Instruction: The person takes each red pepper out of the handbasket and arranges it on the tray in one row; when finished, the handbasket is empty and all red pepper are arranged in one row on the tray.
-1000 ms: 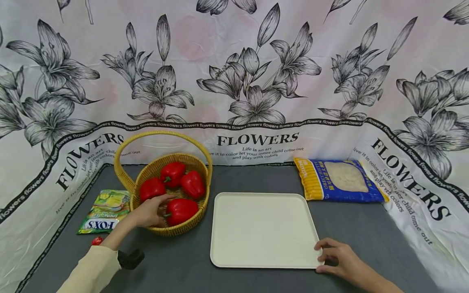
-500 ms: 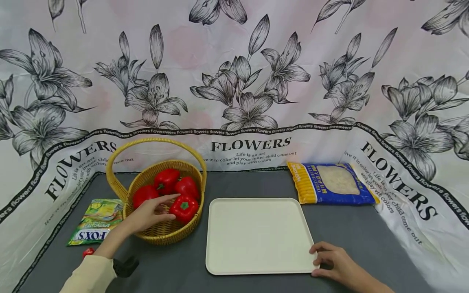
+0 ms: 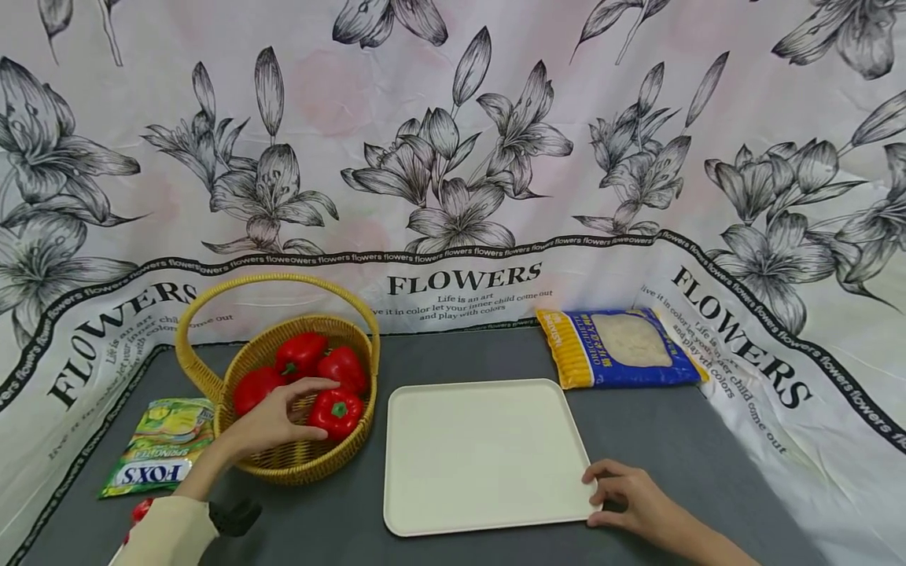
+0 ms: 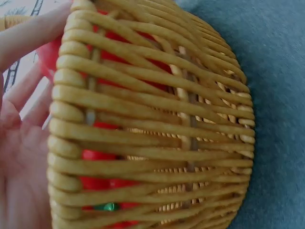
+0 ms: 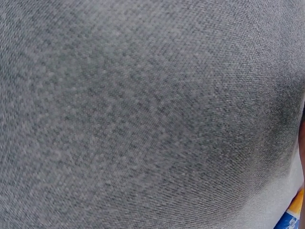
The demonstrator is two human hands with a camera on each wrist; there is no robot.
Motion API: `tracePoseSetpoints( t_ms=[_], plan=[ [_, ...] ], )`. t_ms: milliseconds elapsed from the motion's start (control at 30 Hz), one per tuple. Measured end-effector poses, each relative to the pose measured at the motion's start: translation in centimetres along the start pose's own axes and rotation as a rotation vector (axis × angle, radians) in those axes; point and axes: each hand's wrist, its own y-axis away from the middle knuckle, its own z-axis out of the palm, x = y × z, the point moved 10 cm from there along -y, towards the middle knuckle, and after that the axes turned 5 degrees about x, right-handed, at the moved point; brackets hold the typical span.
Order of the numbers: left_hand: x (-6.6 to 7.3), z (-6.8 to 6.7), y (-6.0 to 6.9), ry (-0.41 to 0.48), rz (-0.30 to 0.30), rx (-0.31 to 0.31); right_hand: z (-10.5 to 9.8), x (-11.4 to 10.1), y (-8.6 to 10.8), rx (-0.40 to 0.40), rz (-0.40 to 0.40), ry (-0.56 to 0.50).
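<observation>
In the head view, the left hand (image 3: 272, 420) reaches into a yellow wicker basket (image 3: 300, 474), with thumb and fingers at the left and upper sides of a red bell pepper (image 3: 344, 424) whose green stem faces the camera. More red peppers (image 3: 301, 353) lie behind it. The left wrist view has the palm (image 4: 19, 157) outside the basket's woven wall (image 4: 143, 109), the fingers passing behind the rim; red shows through the gaps. Toward the lower right corner of a cream tray (image 3: 481, 456), the right hand (image 3: 633, 499) pinches its edge.
A green FOX'S packet (image 3: 159, 444) lies left of the basket, a small red item (image 3: 141, 509) near the left sleeve. The basket's tall handle (image 3: 283, 277) arches upward. At the back right is a blue and yellow pasta bag (image 3: 623, 348), before the floral cloth (image 3: 453, 283).
The front pepper has turned from lying sideways to stem facing the camera, with the left hand's fingers spread around its side. The whole scene has shifted left in view. The right hand remains at the tray.
</observation>
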Motion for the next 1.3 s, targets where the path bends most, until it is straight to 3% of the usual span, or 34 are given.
tracePoseSetpoints(
  t_ms=[167, 300, 433, 600, 833, 1067, 1300],
  plan=[
    [-0.1, 0.1, -0.3, 0.046, -0.034, -0.019, 0.1, 0.2, 0.1, 0.011, -0.006, -0.008],
    [-0.4, -0.9, -0.1, 0.013, -0.061, 0.067, 0.1, 0.2, 0.1, 0.011, -0.001, -0.018],
    [-0.4, -1.7, 0.1, 0.092, -0.098, 0.148, -0.2, -0.3, -0.1, 0.025, -0.01, -0.003],
    [1.0, -1.7, 0.4, 0.234, -0.083, 0.175, -0.5, -0.3, -0.2, 0.04, -0.007, 0.025],
    [3.0, -1.9, 0.5, 0.339, -0.079, 0.217, -0.5, -0.2, -0.2, 0.045, -0.012, 0.016],
    [4.8, -0.8, -0.4, 0.365, -0.102, 0.243, -0.5, -0.4, -0.2, 0.04, 0.001, -0.017],
    [5.3, 1.7, -2.3, 0.411, -0.108, 0.244, -0.4, -0.2, -0.1, 0.026, 0.014, -0.026]
  ],
)
